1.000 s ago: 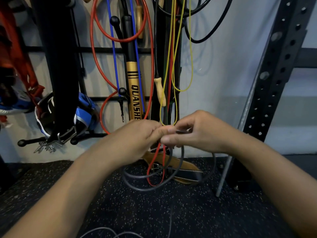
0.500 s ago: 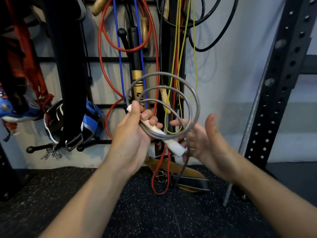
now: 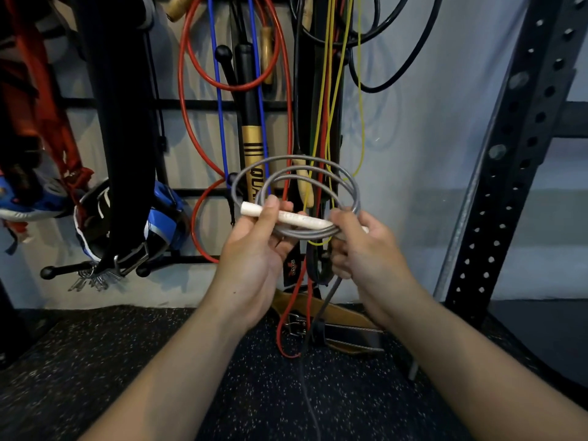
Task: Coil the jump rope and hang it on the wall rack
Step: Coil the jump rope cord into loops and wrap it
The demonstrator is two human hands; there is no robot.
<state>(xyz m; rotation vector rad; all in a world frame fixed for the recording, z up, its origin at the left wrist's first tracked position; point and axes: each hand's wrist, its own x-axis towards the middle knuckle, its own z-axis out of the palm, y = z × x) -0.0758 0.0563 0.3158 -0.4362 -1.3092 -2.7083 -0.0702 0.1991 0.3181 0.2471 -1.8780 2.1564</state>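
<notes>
Jump rope (image 3: 296, 198) coiled between left hand (image 3: 254, 249) and right hand (image 3: 366, 249), before wall rack (image 3: 127, 103); belt (image 3: 343, 329) on floor (image 3: 127, 361) below; upright (image 3: 515, 154) right

A: How is the jump rope (image 3: 296, 173) now?
B: Grey cord, wound in about three upright loops, white handle (image 3: 296, 220) lying across the bottom. One end hangs down.
A: And the wall rack (image 3: 203, 105)?
B: Black bars behind it.

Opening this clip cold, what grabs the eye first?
Center frame, a gray coiled jump rope stands in loops, its white handle gripped by the left hand and right hand. Behind it, red, blue and yellow cords hang from the wall rack.
</notes>
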